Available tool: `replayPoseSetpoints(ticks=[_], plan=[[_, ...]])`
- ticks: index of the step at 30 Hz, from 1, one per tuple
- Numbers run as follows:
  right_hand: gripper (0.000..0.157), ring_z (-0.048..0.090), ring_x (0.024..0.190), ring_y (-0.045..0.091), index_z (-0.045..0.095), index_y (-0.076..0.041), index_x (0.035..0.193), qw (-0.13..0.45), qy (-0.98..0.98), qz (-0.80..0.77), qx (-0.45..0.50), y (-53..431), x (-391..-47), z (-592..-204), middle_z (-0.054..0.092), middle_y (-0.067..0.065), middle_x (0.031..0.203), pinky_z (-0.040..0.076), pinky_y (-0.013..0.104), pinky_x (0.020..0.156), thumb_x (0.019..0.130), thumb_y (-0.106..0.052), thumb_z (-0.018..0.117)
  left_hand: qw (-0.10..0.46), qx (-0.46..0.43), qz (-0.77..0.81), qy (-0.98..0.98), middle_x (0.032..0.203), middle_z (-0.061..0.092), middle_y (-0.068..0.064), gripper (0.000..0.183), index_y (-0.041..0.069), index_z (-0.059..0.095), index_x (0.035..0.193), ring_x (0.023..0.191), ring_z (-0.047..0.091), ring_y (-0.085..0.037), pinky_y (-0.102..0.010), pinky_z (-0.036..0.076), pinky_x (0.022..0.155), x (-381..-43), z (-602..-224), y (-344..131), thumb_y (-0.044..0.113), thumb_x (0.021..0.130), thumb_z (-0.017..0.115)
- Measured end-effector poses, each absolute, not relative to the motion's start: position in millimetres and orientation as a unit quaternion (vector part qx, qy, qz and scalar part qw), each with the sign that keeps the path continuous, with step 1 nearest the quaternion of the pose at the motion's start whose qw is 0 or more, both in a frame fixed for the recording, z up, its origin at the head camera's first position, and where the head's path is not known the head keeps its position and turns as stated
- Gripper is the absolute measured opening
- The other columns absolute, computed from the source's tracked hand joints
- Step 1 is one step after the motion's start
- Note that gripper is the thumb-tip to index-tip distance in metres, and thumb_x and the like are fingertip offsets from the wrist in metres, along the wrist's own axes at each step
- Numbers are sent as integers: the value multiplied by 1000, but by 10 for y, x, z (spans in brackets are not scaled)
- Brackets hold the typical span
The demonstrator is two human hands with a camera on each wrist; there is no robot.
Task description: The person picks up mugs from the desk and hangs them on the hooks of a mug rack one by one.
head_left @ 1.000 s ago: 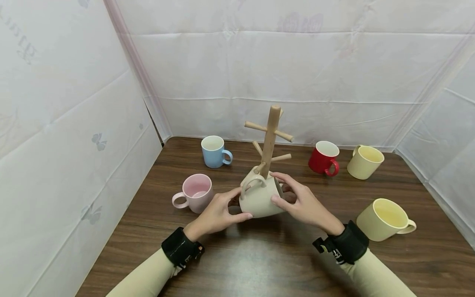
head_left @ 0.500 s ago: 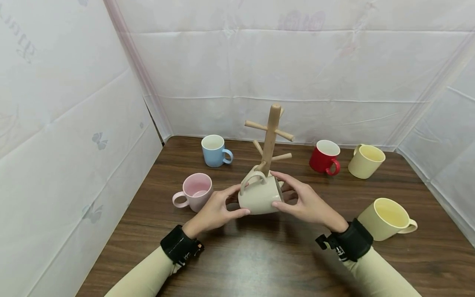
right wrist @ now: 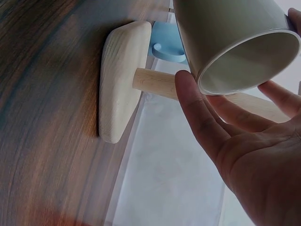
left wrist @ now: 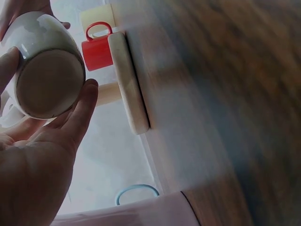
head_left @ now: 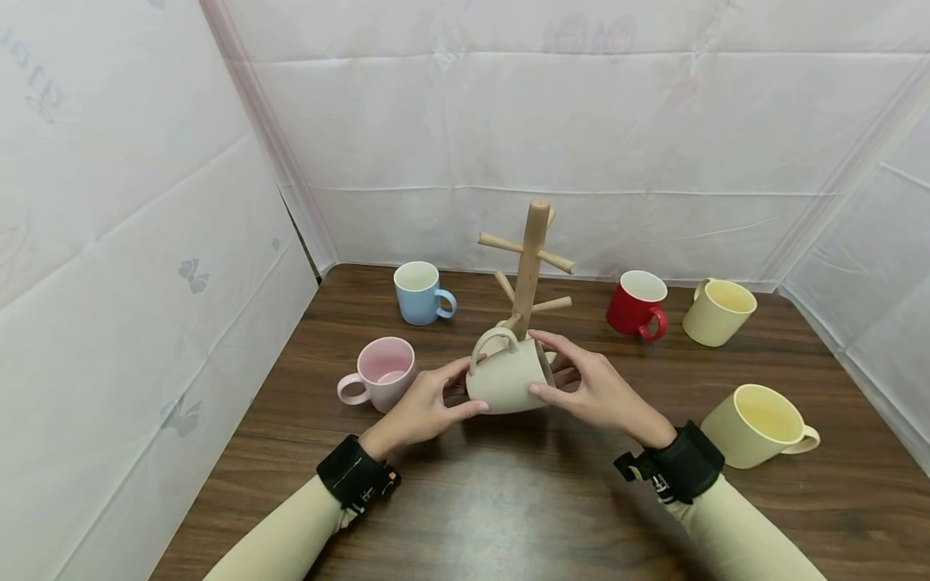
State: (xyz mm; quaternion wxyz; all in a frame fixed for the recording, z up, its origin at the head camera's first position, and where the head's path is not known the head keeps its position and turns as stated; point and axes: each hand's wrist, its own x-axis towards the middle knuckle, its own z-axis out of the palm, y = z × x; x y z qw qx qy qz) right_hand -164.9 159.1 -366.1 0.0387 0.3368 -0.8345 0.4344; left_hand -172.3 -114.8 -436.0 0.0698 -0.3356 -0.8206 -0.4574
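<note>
An off-white mug (head_left: 506,379) lies tipped on its side in the air, in front of the wooden mug tree (head_left: 529,270). Its handle points up and its mouth faces right. My left hand (head_left: 429,403) holds the bottom end between thumb and fingers; the left wrist view shows the mug's round underside (left wrist: 50,84). At the mouth end my right hand (head_left: 599,393) grips it, thumb in front and fingers behind. The right wrist view shows those fingers (right wrist: 202,113) at the rim. The handle overlaps a low peg of the tree; whether they touch I cannot tell.
A pink mug (head_left: 387,375) stands just left of my left hand, with a blue mug (head_left: 419,300) behind it. Back right are a red mug (head_left: 634,307) and a yellow mug (head_left: 715,319). Another yellow mug (head_left: 748,432) sits near my right wrist. White cloth (head_left: 465,129) walls the table.
The off-white mug has tilted a little, its handle rising and standing more upright in front of the tree. Both hands have stayed on it, shifting only slightly.
</note>
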Motion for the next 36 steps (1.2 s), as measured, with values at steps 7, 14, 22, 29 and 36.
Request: replayPoseSetpoints(ticks=[7,14,22,29,36], plan=[[65,59,78,6,40,-27,139,44,-844,419,332,1675,-1822,-3914,61,-7,92,55,37,68,82,-38,69,58,-344,-456,-819,120,57,3,59,18,45,134,104,55,-7,-30,48,86,-1760,-4374,-1143,39,83,68],[64,59,79,7,39,-34,138,47,-847,419,325,1689,-1857,-3927,61,-4,103,55,38,68,82,-41,68,34,-344,-453,-822,121,57,1,61,16,43,136,105,54,-7,-29,47,87,-1801,-4352,-1136,40,85,65],[63,59,81,6,41,-33,138,48,-851,422,310,1680,-1880,-3934,56,2,119,55,37,70,82,-42,68,10,-347,-465,-814,121,56,2,60,17,42,136,104,55,-8,-28,47,86,-1860,-4348,-1122,38,86,65],[62,60,82,6,40,-33,138,49,-851,423,309,1680,-1899,-3948,57,6,118,55,37,70,83,-42,67,6,-343,-462,-818,122,56,1,60,16,41,137,105,54,-9,-29,47,87,-1892,-4354,-1114,40,86,64],[63,60,83,7,39,-31,139,50,-853,418,308,1686,-1923,-3966,56,8,119,55,38,71,83,-43,66,4,-331,-440,-835,124,55,2,64,13,40,138,108,52,-6,-28,45,90,-1927,-4351,-1114,44,87,61]])
